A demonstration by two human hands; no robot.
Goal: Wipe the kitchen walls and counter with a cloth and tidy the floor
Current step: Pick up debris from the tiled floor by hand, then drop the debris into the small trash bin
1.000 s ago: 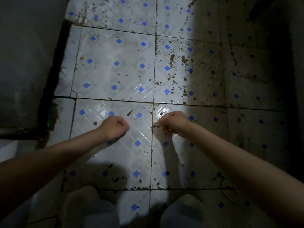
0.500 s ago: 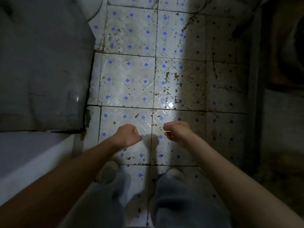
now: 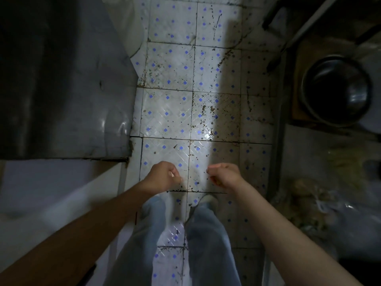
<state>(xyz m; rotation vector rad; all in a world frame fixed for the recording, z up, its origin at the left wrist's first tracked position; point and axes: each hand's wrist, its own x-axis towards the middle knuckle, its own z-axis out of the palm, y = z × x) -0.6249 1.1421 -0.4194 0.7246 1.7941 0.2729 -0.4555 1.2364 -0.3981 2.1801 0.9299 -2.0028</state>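
Okay, nearest: the person's legs in pale trousers, standing on the floor. Both arms reach forward over it. Left hand has its fingers curled in, nothing visible in the grip; right hand likewise curled, and whether something small is pinched there is too dim to tell. No cloth in view anywhere.

The floor is the task's thing here: white tiles with blue diamonds, speckled with dark debris, thickest down the middle seam and toward the right-hand shadow.

Risks, as a judgement: picking at crumbs bare-handed in this dim light likely misses bits in the shaded right strip; wet-looking glare on the tiles suggests a slip; debris could get trodden further by the feet.

Left, a grey tabletop, surface glossy. Far right, a dark round pot sits on a board; its inside is black and contents cannot be made out. Lower right, a blurry heap, maybe bags, unclear.
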